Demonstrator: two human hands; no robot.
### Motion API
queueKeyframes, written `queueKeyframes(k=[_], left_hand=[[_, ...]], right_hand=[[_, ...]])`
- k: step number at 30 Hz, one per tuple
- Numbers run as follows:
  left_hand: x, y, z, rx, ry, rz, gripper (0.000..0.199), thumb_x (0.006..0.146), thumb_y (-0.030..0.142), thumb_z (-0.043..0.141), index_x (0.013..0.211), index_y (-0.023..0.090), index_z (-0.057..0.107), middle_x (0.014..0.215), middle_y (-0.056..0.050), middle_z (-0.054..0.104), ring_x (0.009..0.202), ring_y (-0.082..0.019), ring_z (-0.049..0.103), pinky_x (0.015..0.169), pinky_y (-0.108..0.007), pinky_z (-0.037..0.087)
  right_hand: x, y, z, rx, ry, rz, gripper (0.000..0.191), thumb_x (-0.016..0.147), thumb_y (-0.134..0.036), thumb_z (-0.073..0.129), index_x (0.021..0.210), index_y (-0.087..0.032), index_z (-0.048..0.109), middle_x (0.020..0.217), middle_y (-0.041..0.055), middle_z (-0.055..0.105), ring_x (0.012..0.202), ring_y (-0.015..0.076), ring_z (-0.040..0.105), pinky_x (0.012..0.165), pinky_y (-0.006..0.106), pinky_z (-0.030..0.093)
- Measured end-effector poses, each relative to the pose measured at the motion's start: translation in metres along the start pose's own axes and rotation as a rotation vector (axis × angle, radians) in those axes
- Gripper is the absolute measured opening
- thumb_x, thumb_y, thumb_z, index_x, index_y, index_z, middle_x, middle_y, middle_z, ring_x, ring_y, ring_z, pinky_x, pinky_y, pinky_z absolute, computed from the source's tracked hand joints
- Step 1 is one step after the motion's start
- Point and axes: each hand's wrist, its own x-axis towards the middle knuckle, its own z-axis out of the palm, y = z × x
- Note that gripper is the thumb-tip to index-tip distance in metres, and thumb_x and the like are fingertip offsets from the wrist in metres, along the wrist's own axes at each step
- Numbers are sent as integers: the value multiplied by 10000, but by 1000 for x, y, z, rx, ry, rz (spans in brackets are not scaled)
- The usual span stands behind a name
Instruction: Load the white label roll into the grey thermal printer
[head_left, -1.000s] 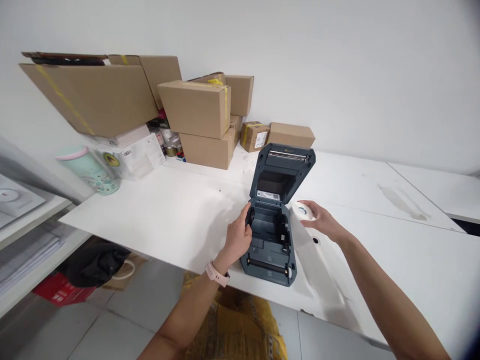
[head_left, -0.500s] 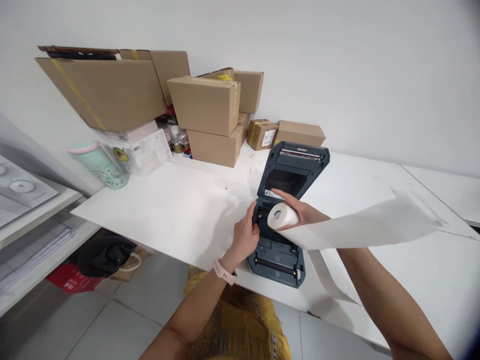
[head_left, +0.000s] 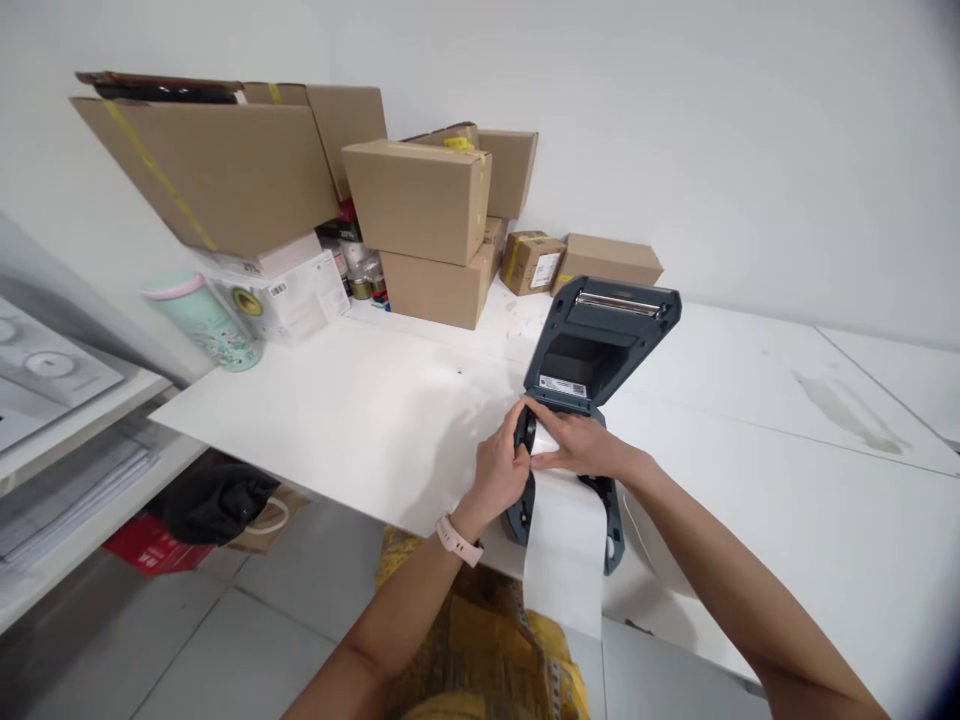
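Note:
A dark grey label printer (head_left: 604, 340) stands near the table's front edge with its lid raised. Inside its bay sits a white paper roll (head_left: 544, 440), and the loose strip (head_left: 564, 560) runs out over the printer's front and hangs past the table edge. My right hand (head_left: 577, 443) is closed around the roll from the right. At the bay's left side, my left hand (head_left: 501, 466) grips the printer's edge with bent fingers, a pink band on its wrist. The two hands' fingertips meet at the roll's left end.
Stacked cardboard boxes (head_left: 416, 200) stand along the wall at the back left, with two smaller boxes behind the printer. A mint tumbler (head_left: 206, 325) is beside a white box (head_left: 292, 300). Yellow wrapped material (head_left: 487, 650) lies below the front edge of the table (head_left: 360, 400).
My right hand has moved left and down with the roll into the printer's bay. The paper strip, earlier stretched out to the right, now hangs over the front.

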Motion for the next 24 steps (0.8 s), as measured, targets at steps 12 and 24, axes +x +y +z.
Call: queueKeyframes(k=[12,24], left_hand=[[-1,4,-3,15,8,-2,689,898,41,473,1550,259,457,1458,-53,652,1330,-260,631,1166,-443,488],[-2,7,-2,0,8,-49,668,895,66,487,1537,253,485,1517,-43,602,1399,-270,576,1224,-458,429]], right_hand=[[-106,-55,83,-181,592,-157,707,1068,-311,454,1683,-258,109,1594,122,503,1457,286,520,1111,485,546],[-117,-83,99,-199,735,-96,570,1047,-261,503,1599,-190,383,1586,133,510,1467,300,507,1113,467,526]])
